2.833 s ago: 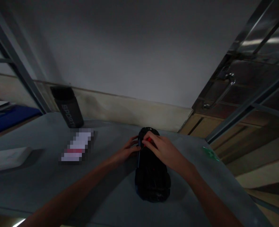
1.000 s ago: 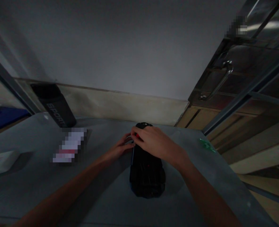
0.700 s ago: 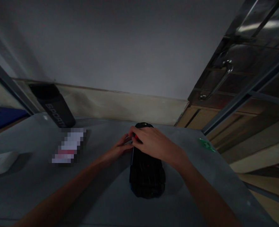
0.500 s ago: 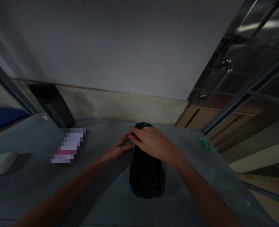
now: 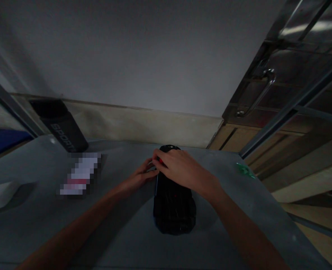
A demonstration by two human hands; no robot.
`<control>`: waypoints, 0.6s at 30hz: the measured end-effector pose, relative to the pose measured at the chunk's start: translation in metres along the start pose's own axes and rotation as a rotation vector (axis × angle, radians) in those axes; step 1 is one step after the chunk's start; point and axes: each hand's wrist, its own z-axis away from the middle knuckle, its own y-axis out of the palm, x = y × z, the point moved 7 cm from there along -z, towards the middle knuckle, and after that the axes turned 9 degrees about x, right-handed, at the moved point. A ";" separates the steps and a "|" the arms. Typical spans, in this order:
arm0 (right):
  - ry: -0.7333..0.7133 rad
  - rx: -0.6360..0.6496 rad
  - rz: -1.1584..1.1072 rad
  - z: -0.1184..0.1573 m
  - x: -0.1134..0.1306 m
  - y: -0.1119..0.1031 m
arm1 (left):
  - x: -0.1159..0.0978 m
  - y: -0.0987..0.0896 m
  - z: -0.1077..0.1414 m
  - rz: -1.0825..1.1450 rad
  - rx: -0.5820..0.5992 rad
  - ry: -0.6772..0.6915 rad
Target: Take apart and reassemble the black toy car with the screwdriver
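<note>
A long black object (image 5: 175, 210), shaped like a toy car, lies on the grey table (image 5: 121, 236). Over its far half is my right hand (image 5: 180, 167), its thumb and fingers pinched around a small red piece (image 5: 160, 161) near the object's left edge. My left hand (image 5: 143, 175) is at the left side of the black object, with its fingertips close to the right fingertips. Its fingers are slightly apart, and whether they hold anything is hidden.
A dark bottle marked SPORT (image 5: 66, 129) stands at the back left, beside a blurred-out flat item (image 5: 80, 174). At the left edge is a white packet (image 5: 0, 195). A green wrapper (image 5: 245, 170) lies at the right. A wall rises behind the table.
The view has shifted very slightly. Both hands stay in nearly the same place at the black object, and the red piece shows a little more.
</note>
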 end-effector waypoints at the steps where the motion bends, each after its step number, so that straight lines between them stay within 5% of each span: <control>1: 0.000 -0.005 -0.014 0.001 0.000 0.000 | 0.000 -0.001 0.000 -0.006 0.006 0.004; 8: -0.101 -0.004 -0.038 0.000 0.002 0.003 | 0.003 -0.006 -0.004 -0.031 0.001 0.010; 18: -0.050 -0.006 -0.053 0.002 0.005 -0.004 | 0.002 -0.006 -0.004 -0.002 0.003 0.013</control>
